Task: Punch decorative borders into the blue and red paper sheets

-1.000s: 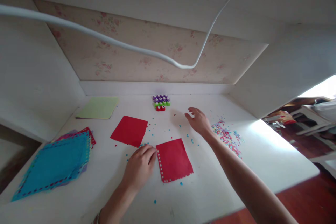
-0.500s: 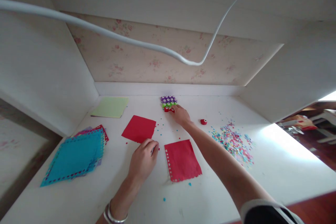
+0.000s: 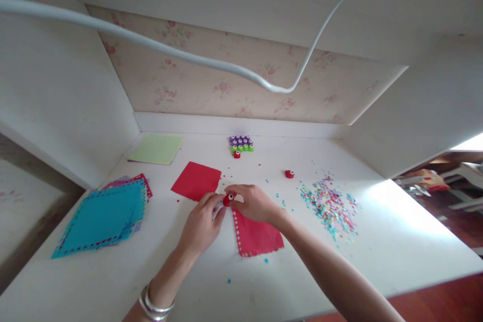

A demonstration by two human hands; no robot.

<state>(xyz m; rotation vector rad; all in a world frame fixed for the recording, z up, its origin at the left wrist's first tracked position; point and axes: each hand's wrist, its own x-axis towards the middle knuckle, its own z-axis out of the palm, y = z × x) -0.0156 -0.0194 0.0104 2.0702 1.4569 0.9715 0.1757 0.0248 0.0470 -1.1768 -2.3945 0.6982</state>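
Note:
A small red craft punch (image 3: 228,200) with a round white-and-black button is pinched between the thumb and fingers of my right hand (image 3: 252,202). Closed in from the other side, my left hand (image 3: 204,220) has its fingertips at the punch's left edge; their exact contact is partly hidden. Under and beside my right hand lies a red paper sheet (image 3: 259,234) with punched holes along its left and lower edges. A plain red sheet (image 3: 196,181) lies just beyond my left hand.
Purple and green punches (image 3: 241,143) stand in rows at the back, a red punch (image 3: 237,154) before them. Another red punch (image 3: 289,174) sits near scattered confetti (image 3: 332,206). Punched blue sheets (image 3: 101,216) and pale green paper (image 3: 155,149) lie left. A white cable (image 3: 211,63) crosses above.
My right hand has come back from the punch rows with one red punch and met my left hand. One red punch remains in front of the rows.

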